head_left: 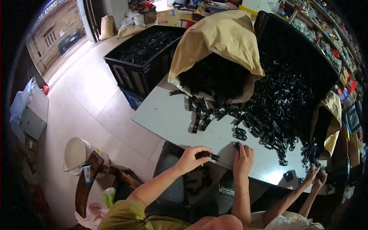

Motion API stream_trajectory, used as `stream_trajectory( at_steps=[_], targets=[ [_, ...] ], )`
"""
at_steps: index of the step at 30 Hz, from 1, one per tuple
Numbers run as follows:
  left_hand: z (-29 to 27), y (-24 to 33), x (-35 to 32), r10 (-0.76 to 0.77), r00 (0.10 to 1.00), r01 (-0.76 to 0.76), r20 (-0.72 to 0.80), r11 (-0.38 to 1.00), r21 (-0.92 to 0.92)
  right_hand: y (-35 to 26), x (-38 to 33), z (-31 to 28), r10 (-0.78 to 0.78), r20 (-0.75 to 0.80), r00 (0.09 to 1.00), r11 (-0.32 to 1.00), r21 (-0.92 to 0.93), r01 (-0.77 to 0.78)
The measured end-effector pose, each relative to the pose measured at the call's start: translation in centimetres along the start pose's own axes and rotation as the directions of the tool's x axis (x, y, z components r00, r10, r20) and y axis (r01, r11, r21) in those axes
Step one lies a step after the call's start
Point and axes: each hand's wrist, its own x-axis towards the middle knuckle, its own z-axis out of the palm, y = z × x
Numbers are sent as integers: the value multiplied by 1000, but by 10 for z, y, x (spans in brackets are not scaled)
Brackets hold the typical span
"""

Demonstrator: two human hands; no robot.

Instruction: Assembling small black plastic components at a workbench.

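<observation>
Just past the table's near edge, my left hand (191, 159) is closed round a long black plastic piece (208, 155) that sticks out to the right of the fingers. My right hand (243, 158) rests at the edge of the white table (161, 115), its fingertips pinched on a small black part (237, 145). Beyond it lies a short stack of black oval parts (240, 133). A large paper sack (226, 34) lies with its mouth toward me, and long black pieces (197, 117) spill from it. To the right spreads a heap of small black parts (276, 103).
A co-worker's hands (317, 177) handle parts at the right, beside another paper sack (332, 122). A black crate (134, 67) of black parts stands beyond the table. A white bucket (78, 155) and wooden chair (92, 172) stand left; crowded shelves (326, 34) line the right.
</observation>
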Motion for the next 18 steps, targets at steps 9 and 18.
stream_trajectory(
  at_steps=[9,18],
  targets=[
    [3,-2,-7,-6,999,5,32,999,42,6,-4,-15,257,151,955,962,49,-267],
    [3,11,-5,-65,997,62,31,994,92,-15,8,-31,52,428,902,858,444,-260]
  ],
)
